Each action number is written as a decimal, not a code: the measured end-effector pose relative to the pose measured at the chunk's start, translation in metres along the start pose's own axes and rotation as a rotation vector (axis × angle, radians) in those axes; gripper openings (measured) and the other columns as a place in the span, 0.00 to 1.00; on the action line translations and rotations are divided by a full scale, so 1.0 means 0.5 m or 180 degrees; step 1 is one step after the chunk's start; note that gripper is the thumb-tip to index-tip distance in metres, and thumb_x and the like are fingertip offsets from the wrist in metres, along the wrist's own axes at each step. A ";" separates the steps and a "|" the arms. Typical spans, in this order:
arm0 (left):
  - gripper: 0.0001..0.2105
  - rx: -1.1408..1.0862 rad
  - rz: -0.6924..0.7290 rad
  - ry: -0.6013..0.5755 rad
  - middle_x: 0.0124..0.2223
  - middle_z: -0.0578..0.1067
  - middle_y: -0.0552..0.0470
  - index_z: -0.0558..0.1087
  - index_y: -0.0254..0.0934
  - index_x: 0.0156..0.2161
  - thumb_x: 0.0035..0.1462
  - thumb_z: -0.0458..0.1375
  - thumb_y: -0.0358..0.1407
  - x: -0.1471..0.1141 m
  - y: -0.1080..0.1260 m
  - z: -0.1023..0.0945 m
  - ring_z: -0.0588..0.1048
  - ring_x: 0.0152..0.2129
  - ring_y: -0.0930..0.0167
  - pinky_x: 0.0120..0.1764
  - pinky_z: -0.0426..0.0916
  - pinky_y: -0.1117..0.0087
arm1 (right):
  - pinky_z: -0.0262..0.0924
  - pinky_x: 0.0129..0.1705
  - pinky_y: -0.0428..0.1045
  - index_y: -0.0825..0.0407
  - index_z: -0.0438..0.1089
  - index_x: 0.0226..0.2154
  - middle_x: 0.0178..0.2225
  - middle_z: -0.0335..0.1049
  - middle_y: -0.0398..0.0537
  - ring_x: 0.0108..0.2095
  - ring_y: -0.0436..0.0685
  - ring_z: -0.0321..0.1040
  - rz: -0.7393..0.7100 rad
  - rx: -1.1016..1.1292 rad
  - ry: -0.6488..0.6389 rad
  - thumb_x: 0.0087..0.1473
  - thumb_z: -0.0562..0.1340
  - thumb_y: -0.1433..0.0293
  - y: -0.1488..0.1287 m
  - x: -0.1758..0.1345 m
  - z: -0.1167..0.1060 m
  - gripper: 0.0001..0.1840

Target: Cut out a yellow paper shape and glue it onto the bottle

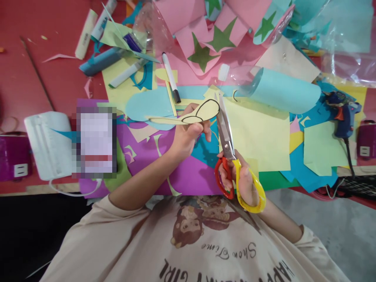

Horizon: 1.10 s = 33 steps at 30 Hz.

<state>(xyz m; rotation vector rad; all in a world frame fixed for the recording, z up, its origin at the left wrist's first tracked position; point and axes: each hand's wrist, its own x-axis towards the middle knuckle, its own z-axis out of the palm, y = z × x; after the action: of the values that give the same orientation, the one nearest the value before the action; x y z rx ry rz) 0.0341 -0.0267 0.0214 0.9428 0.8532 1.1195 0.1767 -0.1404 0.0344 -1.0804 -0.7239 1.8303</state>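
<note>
The pale yellow paper cutout [194, 115] with a black marker outline drawn on it sits right in the middle of the view, held up over the mess of coloured sheets. The left hand [188, 135] is pinching it from below, thumb and fingers closed on the paper near the outlined loops, with a long thin strip of it sticking out to the left.

Just to the right, the scissors [230, 150] are pointing up and away, blades close together and the tips right at the rounded end of the cutout. The right hand [242, 180] is curled through the handles, one red loop and one yellow loop.

Underneath there's a big yellow sheet [258, 137], purple paper [188, 176] and blue scraps all over the red worktop [29, 78]. Further back, a black-tipped marker [171, 77] lies on pink paper with green stars [202, 55], and a light blue paper roll [284, 92] sits beside it. A blue glue gun [342, 111] is off at the right edge, and a white tape dispenser thing [48, 143] at the left.
</note>
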 end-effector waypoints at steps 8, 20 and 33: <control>0.28 0.0309 -0.0169 -0.0015 0.22 0.63 0.56 0.65 0.39 0.27 0.44 0.56 0.65 -0.003 0.007 -0.007 0.63 0.15 0.77 0.21 0.60 0.69 | 0.44 0.11 0.41 0.47 0.63 0.43 0.22 0.56 0.35 0.12 0.42 0.46 -0.0038 -0.0184 0.0095 0.48 0.55 0.38 0.002 -0.005 0.005 0.34; 0.20 0.0932 -0.0583 0.0014 0.18 0.63 0.57 0.63 0.39 0.23 0.58 0.51 0.51 -0.008 -0.013 -0.023 0.62 0.14 0.76 0.21 0.60 0.73 | 0.47 0.11 0.43 0.47 0.60 0.47 0.23 0.56 0.36 0.13 0.43 0.47 0.0034 -0.0208 -0.0060 0.46 0.52 0.34 -0.005 -0.012 -0.019 0.39; 0.23 0.1228 -0.0751 -0.0074 0.17 0.56 0.57 0.56 0.39 0.20 0.58 0.48 0.54 -0.016 0.003 0.003 0.60 0.15 0.75 0.23 0.63 0.72 | 0.52 0.18 0.45 0.45 0.57 0.51 0.30 0.56 0.40 0.18 0.45 0.52 0.0006 -0.0276 -0.0541 0.47 0.48 0.33 -0.036 -0.008 -0.022 0.41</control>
<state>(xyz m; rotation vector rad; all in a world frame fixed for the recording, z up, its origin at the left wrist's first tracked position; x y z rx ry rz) 0.0334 -0.0343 0.0238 1.1335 1.1542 0.7520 0.1946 -0.1353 0.0453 -0.9884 -0.9094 1.9238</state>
